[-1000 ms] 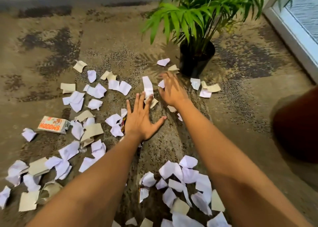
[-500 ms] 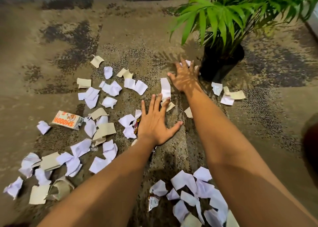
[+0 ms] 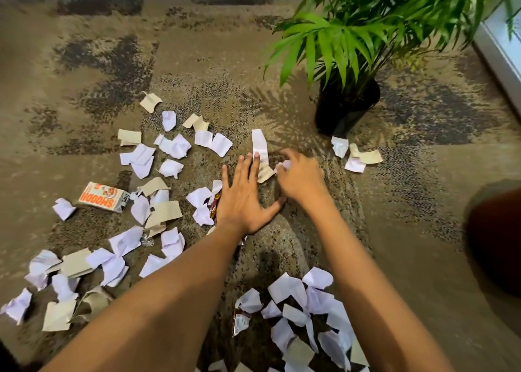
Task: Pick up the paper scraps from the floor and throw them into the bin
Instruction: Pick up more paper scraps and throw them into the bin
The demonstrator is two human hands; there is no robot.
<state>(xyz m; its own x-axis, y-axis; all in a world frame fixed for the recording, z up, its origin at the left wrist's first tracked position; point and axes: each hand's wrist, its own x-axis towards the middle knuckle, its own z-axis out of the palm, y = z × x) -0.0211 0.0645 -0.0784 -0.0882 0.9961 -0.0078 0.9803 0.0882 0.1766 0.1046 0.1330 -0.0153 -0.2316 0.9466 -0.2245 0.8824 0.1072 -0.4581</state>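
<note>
Paper scraps (image 3: 172, 146) are strewn across the carpet (image 3: 84, 61). A white scrap (image 3: 283, 165) is pinched in the curled right hand (image 3: 300, 178); the left hand (image 3: 242, 199) is pressed flat, holding nothing. More scraps should be gathered inward before lifting. No bin is seen.

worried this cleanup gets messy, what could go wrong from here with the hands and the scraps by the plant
1. The right hand grips only a small white scrap; gathering more into it may let that one slip back onto the carpet.
2. The left hand lies flat on the carpet beside a long white strip; sweeping could scatter the nearby pieces.
3. Three scraps lie close to the black plant pot, under low fronds; reaching there might nudge the pot.
</note>
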